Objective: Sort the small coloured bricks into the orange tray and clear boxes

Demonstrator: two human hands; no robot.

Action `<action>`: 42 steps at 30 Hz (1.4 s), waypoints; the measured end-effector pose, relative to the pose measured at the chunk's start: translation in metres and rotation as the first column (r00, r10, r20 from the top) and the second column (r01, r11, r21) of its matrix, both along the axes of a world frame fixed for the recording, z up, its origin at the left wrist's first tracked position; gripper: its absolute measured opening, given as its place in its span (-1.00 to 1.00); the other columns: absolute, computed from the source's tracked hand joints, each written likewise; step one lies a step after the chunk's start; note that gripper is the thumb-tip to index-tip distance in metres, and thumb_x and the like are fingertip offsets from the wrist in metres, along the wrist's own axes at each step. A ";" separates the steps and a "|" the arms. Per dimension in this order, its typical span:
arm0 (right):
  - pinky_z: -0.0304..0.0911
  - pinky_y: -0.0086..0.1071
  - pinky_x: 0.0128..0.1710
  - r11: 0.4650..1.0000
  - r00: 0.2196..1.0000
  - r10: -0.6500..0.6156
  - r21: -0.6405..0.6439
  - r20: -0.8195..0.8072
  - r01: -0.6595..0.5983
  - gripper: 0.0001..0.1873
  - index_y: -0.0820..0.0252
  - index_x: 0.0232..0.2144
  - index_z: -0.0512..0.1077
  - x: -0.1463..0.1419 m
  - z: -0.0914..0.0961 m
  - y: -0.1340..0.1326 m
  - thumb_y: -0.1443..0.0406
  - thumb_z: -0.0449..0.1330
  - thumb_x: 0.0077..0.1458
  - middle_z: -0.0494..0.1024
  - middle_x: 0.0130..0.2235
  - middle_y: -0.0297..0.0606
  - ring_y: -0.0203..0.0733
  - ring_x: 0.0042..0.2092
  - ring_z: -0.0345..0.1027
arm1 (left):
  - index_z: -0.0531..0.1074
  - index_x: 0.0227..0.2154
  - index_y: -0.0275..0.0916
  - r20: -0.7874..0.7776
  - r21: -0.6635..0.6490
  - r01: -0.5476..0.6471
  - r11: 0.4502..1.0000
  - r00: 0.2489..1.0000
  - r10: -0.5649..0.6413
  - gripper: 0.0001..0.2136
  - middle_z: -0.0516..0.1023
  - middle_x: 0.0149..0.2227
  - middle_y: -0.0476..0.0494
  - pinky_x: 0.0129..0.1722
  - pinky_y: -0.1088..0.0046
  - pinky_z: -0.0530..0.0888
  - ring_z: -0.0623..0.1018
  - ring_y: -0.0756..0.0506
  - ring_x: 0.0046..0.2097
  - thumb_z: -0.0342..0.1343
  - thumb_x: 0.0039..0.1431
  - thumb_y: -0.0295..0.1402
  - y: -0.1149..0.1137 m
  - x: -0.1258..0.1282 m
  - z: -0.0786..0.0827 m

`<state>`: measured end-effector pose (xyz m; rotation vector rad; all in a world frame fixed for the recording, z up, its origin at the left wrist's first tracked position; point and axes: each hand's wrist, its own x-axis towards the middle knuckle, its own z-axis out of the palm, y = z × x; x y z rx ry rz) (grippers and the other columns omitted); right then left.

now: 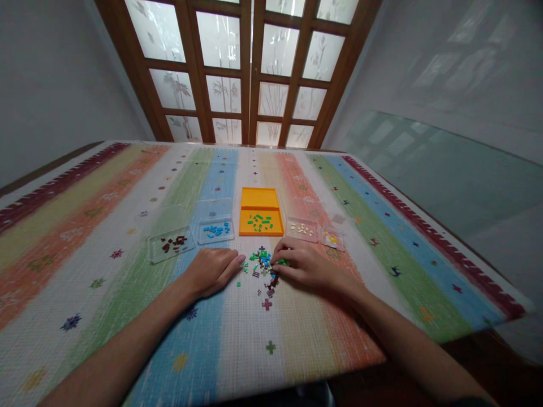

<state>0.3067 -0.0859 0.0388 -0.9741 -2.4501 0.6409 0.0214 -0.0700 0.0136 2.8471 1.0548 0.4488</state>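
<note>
A loose pile of tiny toy bricks (pixel 263 259), green, blue and dark brown, lies on the striped tablecloth between my hands. My right hand (pixel 300 263) reaches into the pile's right side, fingers bent down and fingertips close to the thumb in a pinch. Green bricks (pixel 283 262) show beside its fingers; whatever is in the pinch is too small to name. At the pile's left edge rests my left hand (pixel 215 269), its fingers curled and thumb pressed alongside them. Anything inside it is hidden. A few brown bricks (pixel 270 293) lie at the near end of the pile.
Behind the pile stands an open orange box (pixel 259 233) with green bricks. Clear trays flank it: brown bricks (pixel 173 244) and blue bricks (pixel 216 230) on the left, cream bricks (pixel 302 228) and yellow bricks (pixel 331 237) on the right. The tablecloth (pixel 250 350) extends toward me.
</note>
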 end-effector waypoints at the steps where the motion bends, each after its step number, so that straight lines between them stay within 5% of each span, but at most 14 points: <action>1: 0.35 -0.26 -0.11 1.000 1.000 0.017 0.002 -0.010 -0.017 -0.85 0.17 -0.20 0.58 -0.001 -0.001 -0.001 0.33 0.19 0.31 0.52 -0.16 -0.15 -0.16 -0.15 0.41 | 0.34 -0.45 -0.21 0.005 0.002 0.001 1.000 1.000 -0.001 -0.52 0.50 -0.50 -0.09 -0.43 0.39 0.33 0.48 -0.08 -0.46 -0.34 0.53 -0.21 0.000 0.000 0.000; 22: 0.32 -0.27 -0.14 0.998 1.000 0.030 0.061 0.004 -0.030 -0.69 0.16 -0.28 0.58 0.006 0.000 -0.001 0.56 0.15 0.04 0.50 -0.17 -0.18 -0.17 -0.17 0.39 | 0.31 -0.47 -0.21 0.026 0.018 0.022 1.000 0.999 -0.022 -0.50 0.42 -0.54 -0.05 -0.44 0.40 0.28 0.41 -0.07 -0.48 -0.36 0.54 -0.18 -0.002 0.000 0.002; 31: 0.30 -0.28 -0.15 0.999 0.999 0.031 0.026 -0.009 -0.030 -0.86 0.15 -0.22 0.56 -0.002 0.004 -0.007 0.37 0.19 0.27 0.49 -0.18 -0.18 -0.18 -0.17 0.38 | 0.33 -0.45 -0.21 0.016 0.024 0.027 0.999 1.000 -0.027 -0.51 0.44 -0.53 -0.06 -0.45 0.39 0.28 0.42 -0.07 -0.49 -0.35 0.54 -0.18 -0.002 0.000 0.003; 42: 0.29 -0.28 -0.15 0.999 0.999 0.030 0.042 0.021 -0.030 -0.87 0.17 -0.22 0.57 -0.001 0.002 -0.006 0.37 0.20 0.26 0.48 -0.19 -0.18 -0.17 -0.18 0.38 | 0.32 -0.46 -0.20 -0.008 0.025 0.018 1.000 1.000 -0.018 -0.48 0.44 -0.53 -0.07 -0.44 0.37 0.31 0.44 -0.08 -0.48 -0.39 0.54 -0.17 -0.003 0.000 0.004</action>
